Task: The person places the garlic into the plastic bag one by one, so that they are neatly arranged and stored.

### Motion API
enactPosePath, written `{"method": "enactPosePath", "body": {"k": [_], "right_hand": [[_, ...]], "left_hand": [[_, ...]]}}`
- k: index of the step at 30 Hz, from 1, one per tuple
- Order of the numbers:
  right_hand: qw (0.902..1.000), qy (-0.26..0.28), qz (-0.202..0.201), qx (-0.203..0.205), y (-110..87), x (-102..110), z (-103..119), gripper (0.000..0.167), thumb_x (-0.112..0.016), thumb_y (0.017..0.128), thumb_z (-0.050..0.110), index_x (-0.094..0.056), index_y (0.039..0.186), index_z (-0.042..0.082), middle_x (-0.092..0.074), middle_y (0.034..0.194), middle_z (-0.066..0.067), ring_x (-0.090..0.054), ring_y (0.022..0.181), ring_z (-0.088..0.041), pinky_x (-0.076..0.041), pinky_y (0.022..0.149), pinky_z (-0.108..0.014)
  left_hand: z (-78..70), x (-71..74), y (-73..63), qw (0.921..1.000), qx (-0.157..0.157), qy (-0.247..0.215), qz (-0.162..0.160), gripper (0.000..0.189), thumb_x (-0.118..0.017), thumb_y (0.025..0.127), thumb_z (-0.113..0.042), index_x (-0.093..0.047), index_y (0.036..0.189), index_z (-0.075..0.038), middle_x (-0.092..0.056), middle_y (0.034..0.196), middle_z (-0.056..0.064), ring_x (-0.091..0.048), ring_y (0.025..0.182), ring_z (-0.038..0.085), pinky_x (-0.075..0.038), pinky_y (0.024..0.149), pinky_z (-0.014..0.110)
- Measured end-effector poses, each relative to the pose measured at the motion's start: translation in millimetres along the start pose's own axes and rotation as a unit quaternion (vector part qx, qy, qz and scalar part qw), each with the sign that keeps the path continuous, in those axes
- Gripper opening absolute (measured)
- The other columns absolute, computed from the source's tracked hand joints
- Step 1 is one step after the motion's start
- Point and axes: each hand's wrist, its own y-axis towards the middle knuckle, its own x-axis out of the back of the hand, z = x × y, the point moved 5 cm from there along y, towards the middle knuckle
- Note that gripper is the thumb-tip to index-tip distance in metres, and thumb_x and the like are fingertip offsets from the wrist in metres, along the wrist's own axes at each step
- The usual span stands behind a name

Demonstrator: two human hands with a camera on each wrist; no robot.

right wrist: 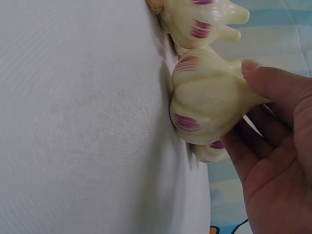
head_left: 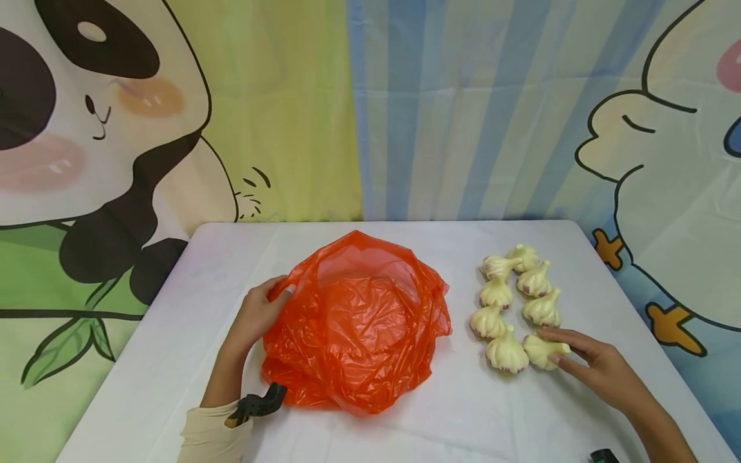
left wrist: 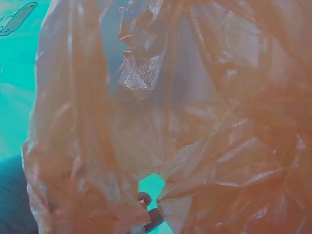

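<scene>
A red plastic bag (head_left: 370, 321) lies spread on the table with its mouth facing up. At its left side my left hand (head_left: 260, 315) pinches the rim between thumb and fingers. The thin film of the bag (left wrist: 204, 122) fills most of the left wrist view and hides much of that hand. On the right, my right hand (head_left: 602, 366) has its thumb and fingers around a white garlic bulb (head_left: 541, 351), the nearest right one of a group. In the right wrist view this garlic bulb (right wrist: 204, 97) shows purple streaks, its stem toward the palm.
Several other garlic bulbs (head_left: 506, 352) stand close together in two rough rows, right of the bag. A white cloth covers the table (head_left: 405, 437). Behind it hangs a printed curtain (head_left: 451, 116) with a panda and a white bird.
</scene>
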Motion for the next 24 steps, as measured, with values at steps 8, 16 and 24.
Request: {"method": "enactPosePath", "body": {"k": [8,16,24], "right_hand": [[0.9995,-0.025,0.0,-0.02,3.1,-2.7,-2.5,0.04,-0.072,0.087,0.008,-0.065,0.127,0.011,-0.062,0.127,-0.013,-0.039,0.117,0.017,-0.032,0.087,-0.001],[0.9974,-0.054,0.005,-0.047,5.2,-4.4,-4.4,0.042,-0.075,0.086,0.016,-0.066,0.127,0.012,-0.061,0.128,-0.017,-0.035,0.113,0.021,-0.031,0.084,0.001],[0.9971,-0.063,-0.009,-0.042,2.6,-3.1,-6.0,0.043,-0.076,0.084,0.014,-0.066,0.126,0.015,-0.062,0.128,-0.008,-0.035,0.113,0.022,-0.031,0.084,0.002]], "left_hand": [[2.8,1.6,0.9,1.0,-0.001,-0.003,-0.009,0.057,-0.053,0.099,-0.04,-0.046,0.144,-0.005,-0.053,0.136,0.019,-0.056,0.115,0.036,-0.047,0.094,0.052],[8.3,-0.1,0.3,0.9997,0.015,-0.018,-0.008,0.055,-0.053,0.1,-0.038,-0.046,0.144,-0.007,-0.052,0.137,0.017,-0.056,0.116,0.034,-0.047,0.094,0.05],[4.6,-3.3,3.4,0.9995,-0.01,-0.026,-0.014,0.052,-0.053,0.1,-0.04,-0.05,0.142,-0.009,-0.056,0.133,0.015,-0.059,0.112,0.032,-0.049,0.092,0.048]]}}
